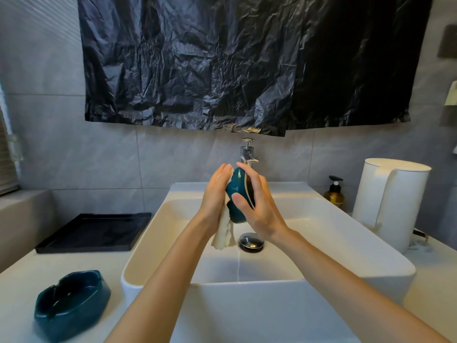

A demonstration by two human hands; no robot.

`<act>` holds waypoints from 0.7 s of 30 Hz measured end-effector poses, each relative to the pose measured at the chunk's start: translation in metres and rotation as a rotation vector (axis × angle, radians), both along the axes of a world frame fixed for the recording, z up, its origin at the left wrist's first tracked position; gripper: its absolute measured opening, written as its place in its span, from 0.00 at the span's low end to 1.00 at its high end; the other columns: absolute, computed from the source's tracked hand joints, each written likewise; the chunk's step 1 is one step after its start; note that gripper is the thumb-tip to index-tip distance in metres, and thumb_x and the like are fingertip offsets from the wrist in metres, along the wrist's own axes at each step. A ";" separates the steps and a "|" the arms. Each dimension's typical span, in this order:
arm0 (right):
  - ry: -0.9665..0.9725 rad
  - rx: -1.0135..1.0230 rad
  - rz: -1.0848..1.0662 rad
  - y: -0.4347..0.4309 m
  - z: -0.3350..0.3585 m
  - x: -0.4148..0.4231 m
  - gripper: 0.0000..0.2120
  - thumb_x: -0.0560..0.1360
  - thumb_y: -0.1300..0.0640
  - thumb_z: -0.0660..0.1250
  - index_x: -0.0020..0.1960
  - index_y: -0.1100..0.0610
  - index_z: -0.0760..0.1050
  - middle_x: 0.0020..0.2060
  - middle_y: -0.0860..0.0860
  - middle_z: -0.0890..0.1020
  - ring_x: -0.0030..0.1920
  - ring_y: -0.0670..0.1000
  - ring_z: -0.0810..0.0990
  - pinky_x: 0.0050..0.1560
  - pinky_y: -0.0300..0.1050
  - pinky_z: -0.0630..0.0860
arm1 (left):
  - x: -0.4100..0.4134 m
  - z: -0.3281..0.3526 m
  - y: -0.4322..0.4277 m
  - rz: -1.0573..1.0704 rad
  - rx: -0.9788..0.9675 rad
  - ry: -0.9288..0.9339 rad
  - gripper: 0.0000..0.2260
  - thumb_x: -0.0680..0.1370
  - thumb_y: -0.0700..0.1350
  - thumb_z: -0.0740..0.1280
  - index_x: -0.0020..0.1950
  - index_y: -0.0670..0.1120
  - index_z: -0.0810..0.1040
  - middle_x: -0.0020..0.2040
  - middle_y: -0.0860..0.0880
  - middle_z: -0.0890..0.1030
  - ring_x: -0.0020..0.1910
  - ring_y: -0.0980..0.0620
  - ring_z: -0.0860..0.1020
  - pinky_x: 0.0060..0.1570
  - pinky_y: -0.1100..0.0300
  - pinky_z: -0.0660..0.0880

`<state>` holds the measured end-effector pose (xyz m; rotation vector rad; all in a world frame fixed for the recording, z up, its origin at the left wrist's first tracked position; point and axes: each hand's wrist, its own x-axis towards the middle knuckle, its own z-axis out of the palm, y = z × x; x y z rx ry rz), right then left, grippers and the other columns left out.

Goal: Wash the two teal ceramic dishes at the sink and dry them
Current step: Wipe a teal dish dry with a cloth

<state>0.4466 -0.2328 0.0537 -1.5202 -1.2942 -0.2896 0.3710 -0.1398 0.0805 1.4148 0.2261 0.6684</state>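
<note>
Forearms [158, 280] over the sink [272, 284], right fingers [247, 173] curled round teal dish [235, 191], left fingers [220, 174] flat against cloth [223, 233]

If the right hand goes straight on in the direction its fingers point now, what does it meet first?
Most likely the faucet: the right hand, gripping the teal dish, points its fingers toward it. Depth is unclear, so it might miss it and reach the wall.

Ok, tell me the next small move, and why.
Probably turn the dish in the right hand so the cloth reaches another patch: the left hand presses it on just one outer side, and water drips below.
</note>
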 end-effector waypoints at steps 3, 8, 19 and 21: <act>-0.038 0.005 -0.023 -0.001 0.001 0.001 0.27 0.73 0.35 0.58 0.70 0.31 0.54 0.62 0.42 0.64 0.64 0.44 0.69 0.60 0.36 0.72 | -0.003 -0.003 -0.002 -0.014 -0.092 0.075 0.30 0.71 0.70 0.62 0.63 0.51 0.75 0.60 0.41 0.78 0.56 0.44 0.80 0.45 0.49 0.81; -0.056 -0.049 -0.057 0.000 0.000 0.005 0.28 0.72 0.34 0.58 0.69 0.28 0.51 0.62 0.43 0.63 0.64 0.45 0.69 0.63 0.46 0.74 | -0.002 -0.001 -0.005 0.086 -0.070 0.067 0.22 0.80 0.61 0.55 0.58 0.46 0.78 0.49 0.44 0.83 0.46 0.49 0.82 0.36 0.60 0.80; 0.403 -0.017 0.150 0.018 0.001 -0.010 0.34 0.68 0.28 0.61 0.70 0.25 0.50 0.73 0.41 0.58 0.72 0.46 0.62 0.65 0.50 0.72 | -0.004 0.001 -0.015 0.301 -0.091 -0.181 0.20 0.80 0.53 0.61 0.53 0.35 0.77 0.43 0.41 0.81 0.40 0.49 0.81 0.40 0.54 0.80; 0.710 -0.045 0.271 0.017 0.007 -0.016 0.38 0.66 0.25 0.61 0.73 0.31 0.54 0.72 0.43 0.65 0.65 0.47 0.71 0.49 0.46 0.78 | -0.004 -0.001 -0.018 0.356 -0.019 -0.207 0.17 0.79 0.52 0.64 0.56 0.39 0.73 0.45 0.43 0.81 0.42 0.51 0.81 0.39 0.57 0.80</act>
